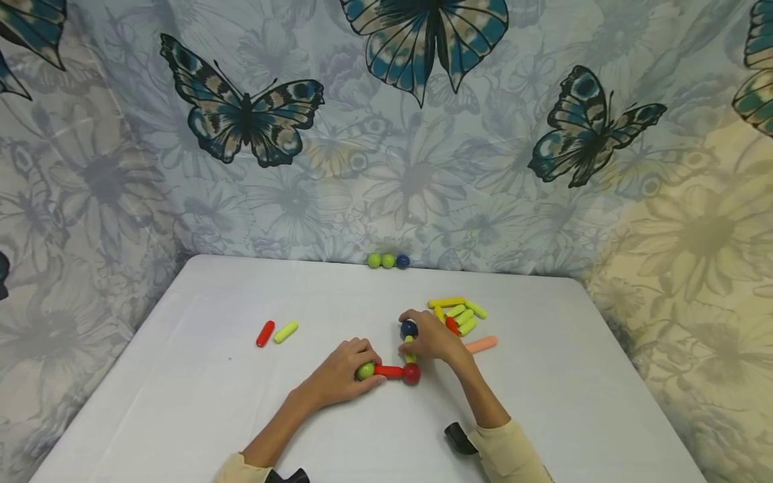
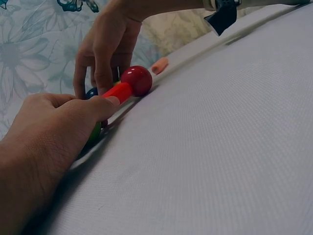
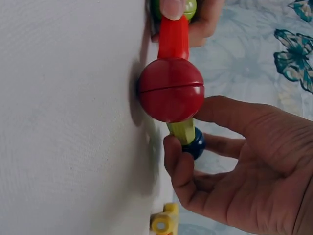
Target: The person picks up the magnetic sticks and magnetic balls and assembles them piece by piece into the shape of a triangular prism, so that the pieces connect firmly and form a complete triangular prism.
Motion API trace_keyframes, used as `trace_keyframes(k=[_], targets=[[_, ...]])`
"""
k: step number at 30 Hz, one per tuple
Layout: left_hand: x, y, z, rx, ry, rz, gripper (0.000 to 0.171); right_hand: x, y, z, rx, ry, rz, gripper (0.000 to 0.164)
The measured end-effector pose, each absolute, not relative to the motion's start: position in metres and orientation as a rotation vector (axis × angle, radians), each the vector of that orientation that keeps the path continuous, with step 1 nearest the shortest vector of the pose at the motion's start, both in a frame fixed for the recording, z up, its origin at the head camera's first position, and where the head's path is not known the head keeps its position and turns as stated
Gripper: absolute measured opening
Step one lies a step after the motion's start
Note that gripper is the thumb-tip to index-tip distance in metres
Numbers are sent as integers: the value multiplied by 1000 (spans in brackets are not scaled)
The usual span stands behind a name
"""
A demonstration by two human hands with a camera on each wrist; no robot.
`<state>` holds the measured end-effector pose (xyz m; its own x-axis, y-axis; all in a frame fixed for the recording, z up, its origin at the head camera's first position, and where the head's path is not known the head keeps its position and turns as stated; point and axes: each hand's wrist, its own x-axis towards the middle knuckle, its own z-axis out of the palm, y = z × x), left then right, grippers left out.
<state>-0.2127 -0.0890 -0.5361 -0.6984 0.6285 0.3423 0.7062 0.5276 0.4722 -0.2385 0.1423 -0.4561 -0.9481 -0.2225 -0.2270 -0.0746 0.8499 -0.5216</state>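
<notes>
A corner of balls and sticks lies on the white table, low between both hands. My left hand (image 1: 343,373) grips the green ball (image 1: 365,371) at its left end, thumb along the red stick (image 2: 119,92) in the left wrist view. That stick runs into a glossy red ball (image 3: 171,90) at the corner. From there a short lime stick (image 1: 409,349) leads away to a dark blue ball (image 1: 408,328). Fingers of my right hand (image 1: 433,337) curl round the blue ball and the lime stick, partly hiding both in the right wrist view.
Behind the right hand lies a loose pile of lime, red and yellow sticks (image 1: 445,302), with a peach stick (image 1: 482,345) nearer. A red stick (image 1: 265,333) and a lime stick (image 1: 286,332) lie at left. Two green balls (image 1: 374,260) and a blue ball (image 1: 402,261) line the back edge.
</notes>
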Motion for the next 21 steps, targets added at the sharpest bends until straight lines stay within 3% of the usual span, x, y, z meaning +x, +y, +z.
trace_keyframes(k=[9, 21], targets=[[-213, -90, -537, -1164, -2595, -906, 18, -238, 151, -444, -288, 2701, -742, 62], [-213, -89, -535, -1181, -2569, -912, 18, -217, 155, -414, -458, 2475, -660, 26]])
